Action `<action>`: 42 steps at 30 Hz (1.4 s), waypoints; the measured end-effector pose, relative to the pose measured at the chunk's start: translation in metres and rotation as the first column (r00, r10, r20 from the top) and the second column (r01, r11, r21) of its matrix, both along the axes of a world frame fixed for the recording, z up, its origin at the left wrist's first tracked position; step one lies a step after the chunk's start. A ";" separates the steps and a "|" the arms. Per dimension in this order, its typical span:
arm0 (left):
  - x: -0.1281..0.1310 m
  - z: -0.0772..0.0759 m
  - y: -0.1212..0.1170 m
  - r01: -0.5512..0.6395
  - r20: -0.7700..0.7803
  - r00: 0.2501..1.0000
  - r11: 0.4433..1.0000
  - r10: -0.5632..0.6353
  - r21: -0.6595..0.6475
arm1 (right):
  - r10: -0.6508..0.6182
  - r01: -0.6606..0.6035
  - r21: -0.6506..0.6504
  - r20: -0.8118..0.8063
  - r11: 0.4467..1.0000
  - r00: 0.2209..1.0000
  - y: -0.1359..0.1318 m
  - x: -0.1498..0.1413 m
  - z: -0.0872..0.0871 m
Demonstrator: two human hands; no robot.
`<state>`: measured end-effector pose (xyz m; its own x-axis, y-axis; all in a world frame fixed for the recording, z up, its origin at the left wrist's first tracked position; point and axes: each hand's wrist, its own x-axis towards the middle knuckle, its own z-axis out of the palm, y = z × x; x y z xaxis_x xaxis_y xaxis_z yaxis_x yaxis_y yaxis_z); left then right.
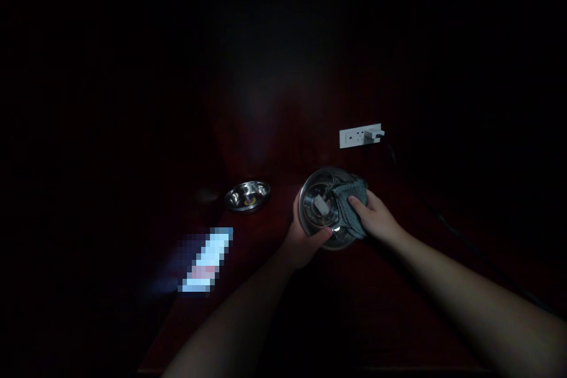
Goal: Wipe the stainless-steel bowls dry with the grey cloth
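Observation:
The scene is very dark. My left hand (303, 239) grips the rim of a shiny steel bowl (316, 204), tilted toward me above a dark red table (398, 319). My right hand (376, 215) presses a grey cloth (349, 209) against the bowl's right inner side, fingers closed on the cloth. A second steel bowl (248, 195) rests on the table to the left, apart from both hands.
A white power strip (359, 136) with a plug in it lies behind the bowl; its black cable (443, 218) runs off to the right. A bright, blurred-out rectangle (207, 260) lies at the table's left edge. Everything beyond is black.

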<state>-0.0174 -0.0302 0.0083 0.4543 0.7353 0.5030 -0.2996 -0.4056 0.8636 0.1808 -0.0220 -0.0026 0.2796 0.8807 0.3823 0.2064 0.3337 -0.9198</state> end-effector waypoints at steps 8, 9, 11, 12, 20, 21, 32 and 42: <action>-0.001 0.000 0.000 -0.004 -0.013 1.000 0.999 0.005 0.039 | -0.031 0.029 0.036 0.060 0.999 0.998 0.005 0.003 -0.007; 0.000 0.000 0.000 -0.018 -0.017 1.000 0.999 0.019 0.041 | -0.030 0.028 0.038 0.069 0.999 0.997 0.005 0.004 -0.007; 0.000 -0.001 -0.001 -0.054 -0.024 0.998 0.998 0.054 0.034 | -0.028 0.024 0.046 0.090 0.999 0.996 0.005 0.004 -0.008; 0.000 -0.001 -0.002 -0.067 -0.025 0.997 0.997 0.067 0.029 | -0.028 0.024 0.048 0.097 0.999 0.995 0.005 0.004 -0.007; -0.002 0.002 -0.002 -0.035 0.002 0.999 0.999 0.035 0.028 | -0.068 0.057 0.070 0.160 0.996 0.985 0.002 0.003 -0.001; -0.002 0.003 -0.001 -0.016 0.008 1.000 0.999 0.016 0.033 | -0.073 0.063 0.066 0.174 0.996 0.982 0.002 0.004 -0.001; -0.006 0.008 -0.001 0.133 0.001 0.991 0.991 -0.133 -0.029 | -0.215 0.205 0.065 0.264 0.977 0.940 0.000 0.007 0.002; -0.008 -0.005 0.008 0.138 -0.011 0.988 0.913 -0.154 -0.383 | -0.013 0.037 -0.098 0.240 0.995 0.971 -0.001 0.008 -0.001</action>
